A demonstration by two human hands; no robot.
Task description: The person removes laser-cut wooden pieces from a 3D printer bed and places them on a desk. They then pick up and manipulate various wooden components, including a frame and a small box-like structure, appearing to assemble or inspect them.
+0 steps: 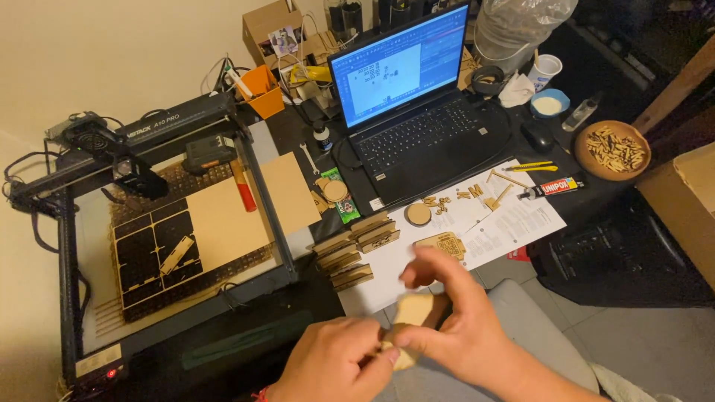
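Note:
Both of my hands meet at the bottom middle of the view around a small pale wooden piece (414,307). My left hand (328,366) pinches its lower edge, and my right hand (456,321) curls over its right side with the fingers blurred. Just beyond them, several cut wooden parts lie on white paper sheets (514,219): a stack of narrow slats (350,249), a round disc (418,214), an engraved plate (445,243) and small bits (477,193).
A laser cutter frame (160,223) with a plywood sheet (227,219) fills the left. An open laptop (413,97) stands behind, with a glue tube (555,187), a yellow knife (530,167), a bowl of wooden pegs (612,149), a cup (545,71) and a cardboard box (689,208).

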